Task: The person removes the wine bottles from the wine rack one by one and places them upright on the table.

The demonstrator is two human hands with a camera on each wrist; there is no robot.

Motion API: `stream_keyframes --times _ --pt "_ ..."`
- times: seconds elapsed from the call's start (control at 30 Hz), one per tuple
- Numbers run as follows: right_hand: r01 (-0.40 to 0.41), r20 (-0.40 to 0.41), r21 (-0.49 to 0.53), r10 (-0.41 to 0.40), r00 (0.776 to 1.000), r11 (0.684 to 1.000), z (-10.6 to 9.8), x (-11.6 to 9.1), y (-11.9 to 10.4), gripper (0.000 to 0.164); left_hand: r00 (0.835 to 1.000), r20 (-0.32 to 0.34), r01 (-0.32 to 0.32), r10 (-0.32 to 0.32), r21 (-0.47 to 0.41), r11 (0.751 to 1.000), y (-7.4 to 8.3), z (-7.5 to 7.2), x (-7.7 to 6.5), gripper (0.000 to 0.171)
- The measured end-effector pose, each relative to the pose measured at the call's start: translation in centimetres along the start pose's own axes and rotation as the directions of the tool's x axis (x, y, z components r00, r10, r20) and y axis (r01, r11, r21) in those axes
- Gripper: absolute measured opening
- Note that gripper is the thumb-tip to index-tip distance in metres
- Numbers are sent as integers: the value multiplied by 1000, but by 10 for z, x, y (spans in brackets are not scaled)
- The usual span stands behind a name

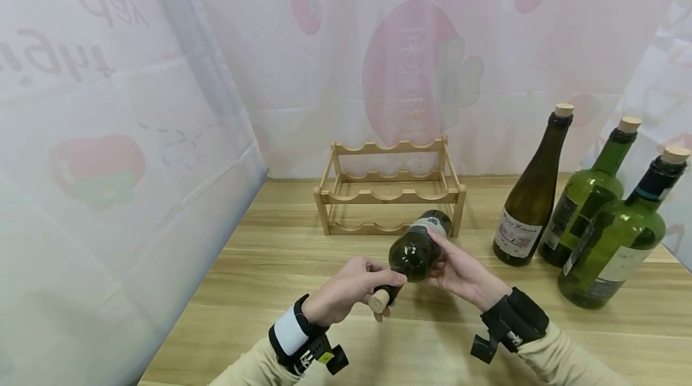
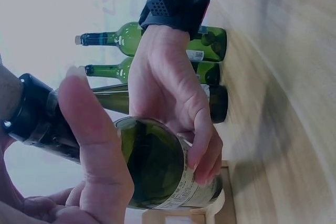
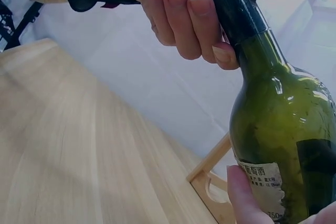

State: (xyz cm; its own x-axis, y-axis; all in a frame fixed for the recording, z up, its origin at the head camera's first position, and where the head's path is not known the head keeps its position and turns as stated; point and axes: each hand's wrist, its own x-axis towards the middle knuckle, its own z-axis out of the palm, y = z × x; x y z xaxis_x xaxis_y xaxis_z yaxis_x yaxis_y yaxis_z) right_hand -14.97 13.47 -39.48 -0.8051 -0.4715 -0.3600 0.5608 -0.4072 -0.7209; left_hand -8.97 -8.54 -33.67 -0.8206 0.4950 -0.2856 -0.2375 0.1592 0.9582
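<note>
A dark green wine bottle (image 1: 413,254) with a cork in its mouth is tilted, its neck toward me and its base at the front of a wooden wine rack (image 1: 390,197). My left hand (image 1: 357,287) grips the neck, thumb laid across it. Around the body, by the label, my right hand (image 1: 459,269) holds the bottle from the right side. In the right wrist view the fingers of the left hand (image 3: 191,22) curl round the dark neck, while the right thumb (image 3: 241,195) lies against the torn white label. The rack's scalloped rails hold no bottle.
Three corked bottles stand upright on the right: a slim brown-green bottle (image 1: 532,194), a green bottle (image 1: 586,200) behind and another green bottle (image 1: 616,242) in front. A printed white curtain (image 1: 303,74) hangs behind and left of the wooden table (image 1: 259,290).
</note>
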Motion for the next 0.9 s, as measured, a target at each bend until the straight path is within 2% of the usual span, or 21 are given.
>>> stream_keyframes --times 0.2,0.4,0.63,0.9 --pt "-13 28 46 12 1000 999 3 -6 0 90 1000 4 -4 3 52 999 9 1 -6 27" --pt "-4 43 45 2 999 999 5 -12 0 87 1000 16 -16 15 104 994 15 2 -10 27" --pt "-11 53 70 7 999 998 3 -21 -1 91 999 48 -19 14 107 994 17 7 -10 25" --pt "-14 62 54 11 998 998 -3 -28 -2 91 999 49 -26 20 116 993 17 14 -9 24"
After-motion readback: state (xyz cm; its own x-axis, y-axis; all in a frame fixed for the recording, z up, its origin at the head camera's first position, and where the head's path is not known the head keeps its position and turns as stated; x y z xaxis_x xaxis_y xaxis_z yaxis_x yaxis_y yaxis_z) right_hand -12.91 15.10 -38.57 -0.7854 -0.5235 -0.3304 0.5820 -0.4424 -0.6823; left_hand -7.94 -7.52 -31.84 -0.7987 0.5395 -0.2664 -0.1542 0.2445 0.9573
